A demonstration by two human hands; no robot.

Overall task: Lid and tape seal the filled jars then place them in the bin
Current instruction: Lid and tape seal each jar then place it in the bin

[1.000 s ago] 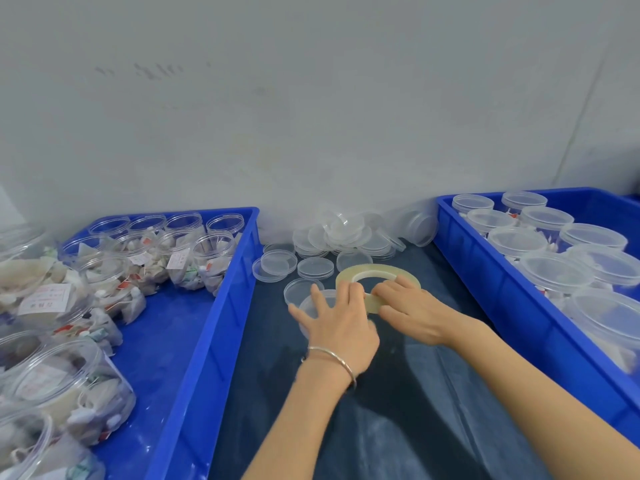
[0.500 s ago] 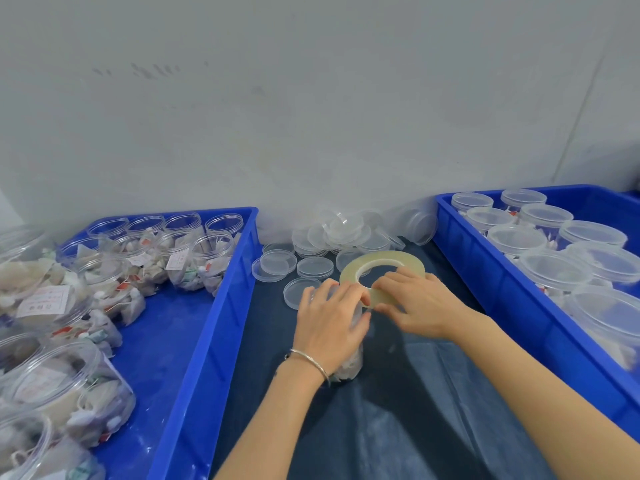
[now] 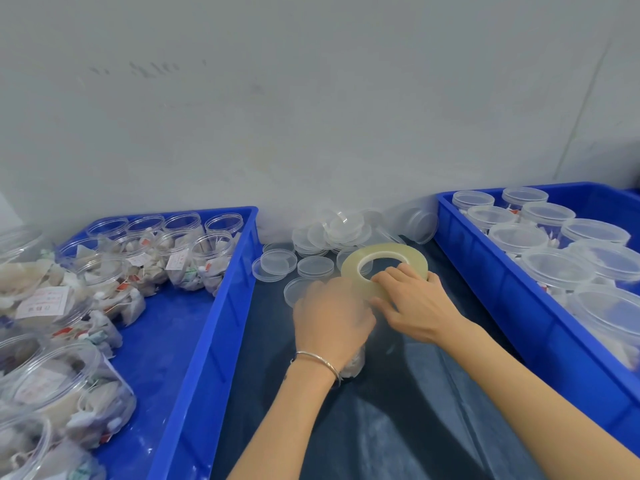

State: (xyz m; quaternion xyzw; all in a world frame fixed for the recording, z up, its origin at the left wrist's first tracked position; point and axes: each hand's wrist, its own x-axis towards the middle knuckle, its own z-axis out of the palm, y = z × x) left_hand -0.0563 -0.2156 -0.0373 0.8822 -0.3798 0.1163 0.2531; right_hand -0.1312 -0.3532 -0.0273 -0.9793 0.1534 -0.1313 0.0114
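Note:
A clear filled jar (image 3: pixel 354 364) stands on the dark table between two blue bins, mostly hidden under my left hand (image 3: pixel 332 318), which grips its top with curled fingers. My right hand (image 3: pixel 412 306) holds a large roll of clear yellowish tape (image 3: pixel 382 261) tilted against the jar's lid end. The right blue bin (image 3: pixel 485 282) holds several lidded jars (image 3: pixel 554 268). The left blue bin (image 3: pixel 214 323) holds several open filled jars (image 3: pixel 211 258).
A heap of loose clear lids (image 3: pixel 332 237) lies against the wall behind the tape roll, with a few single lids (image 3: pixel 277 263) on the table. The grey wall rises close behind. Dark table surface (image 3: pixel 398 427) stretches toward me between the bins.
The jar has been stood more upright under my left hand, which now covers its top. The tape roll has tipped up and moved slightly right in my right hand.

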